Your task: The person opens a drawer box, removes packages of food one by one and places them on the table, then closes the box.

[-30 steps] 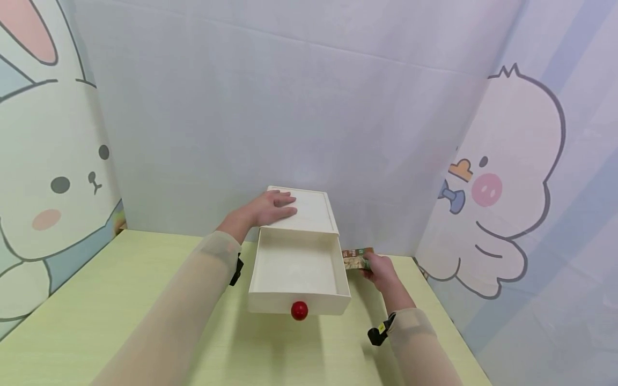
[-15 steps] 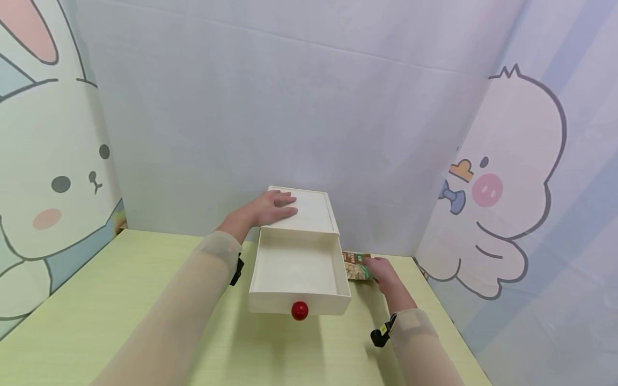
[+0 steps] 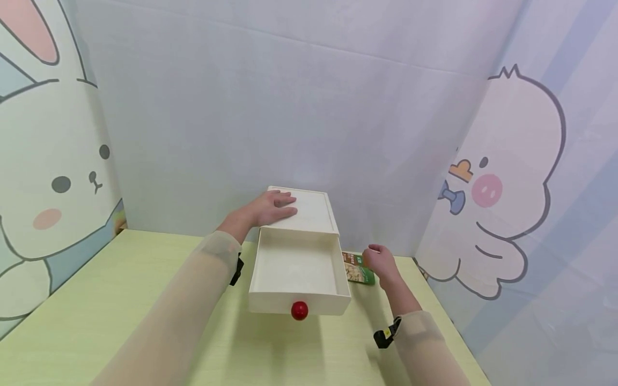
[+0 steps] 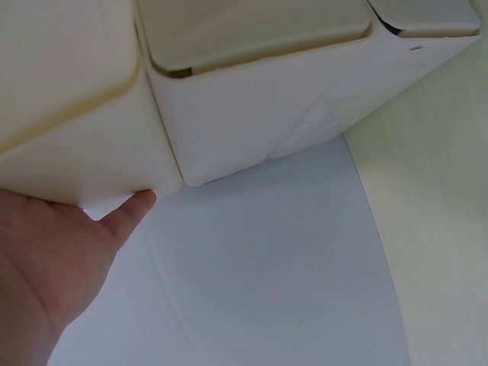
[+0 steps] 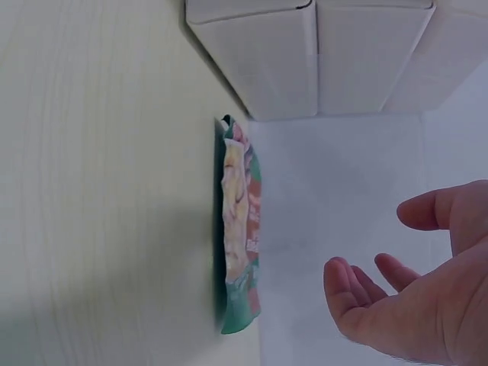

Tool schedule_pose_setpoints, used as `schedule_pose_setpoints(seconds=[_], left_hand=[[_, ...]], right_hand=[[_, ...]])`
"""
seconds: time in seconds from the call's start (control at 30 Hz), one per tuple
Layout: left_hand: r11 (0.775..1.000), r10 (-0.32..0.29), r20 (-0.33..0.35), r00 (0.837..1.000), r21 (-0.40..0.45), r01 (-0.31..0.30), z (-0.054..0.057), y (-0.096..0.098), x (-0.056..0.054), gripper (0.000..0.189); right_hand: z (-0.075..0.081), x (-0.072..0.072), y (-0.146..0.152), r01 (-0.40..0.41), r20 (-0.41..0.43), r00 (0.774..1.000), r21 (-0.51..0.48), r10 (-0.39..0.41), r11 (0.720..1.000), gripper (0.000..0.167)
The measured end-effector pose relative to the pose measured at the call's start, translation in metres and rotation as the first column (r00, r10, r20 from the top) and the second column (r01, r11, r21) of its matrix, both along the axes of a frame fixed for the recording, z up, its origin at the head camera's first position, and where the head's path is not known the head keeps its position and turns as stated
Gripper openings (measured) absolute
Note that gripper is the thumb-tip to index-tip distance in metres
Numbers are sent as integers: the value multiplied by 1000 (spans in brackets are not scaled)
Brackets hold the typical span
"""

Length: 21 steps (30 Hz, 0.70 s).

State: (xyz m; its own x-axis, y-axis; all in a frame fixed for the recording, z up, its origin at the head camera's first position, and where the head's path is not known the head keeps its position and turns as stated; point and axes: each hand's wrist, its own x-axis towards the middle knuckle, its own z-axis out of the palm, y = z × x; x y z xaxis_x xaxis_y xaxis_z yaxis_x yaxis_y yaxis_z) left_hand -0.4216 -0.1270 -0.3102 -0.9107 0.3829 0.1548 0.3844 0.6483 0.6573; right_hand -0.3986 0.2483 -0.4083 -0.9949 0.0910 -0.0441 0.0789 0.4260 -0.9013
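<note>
Head view, left hand spread on white cabinet, right hand near packet, thumb and fingers apart

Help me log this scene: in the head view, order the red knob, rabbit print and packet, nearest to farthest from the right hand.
1. Packet: just left of the right hand.
2. Red knob: on the drawer, farther left.
3. Rabbit print: at the far left.

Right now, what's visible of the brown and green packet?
The packet looks like soft, crinkled film, brown and green with printed lettering and pale food images. It lies on the table, right of the white drawer unit. The right hand is above it, not touching. Whether it touches the unit is unclear.
</note>
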Motion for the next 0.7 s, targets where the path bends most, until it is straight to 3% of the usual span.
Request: schedule_pose_setpoints(seconds=[0.3,0.57,0.7], left_hand=[[1000,-1,-6,1000,-5,1,1,0,2,65],[1000,3,-5,1000,1,-3,0,1,1,63],[1000,5,-6,1000,8,-5,0,0,1,63]], right_hand=[[33,23,-22,-56,-83,995,-79,50,995,61],[76,63,-37,-154,-191,972,-60,141,986,56],[90,81,-41,-193,-231,957,-43,178,980,54]])
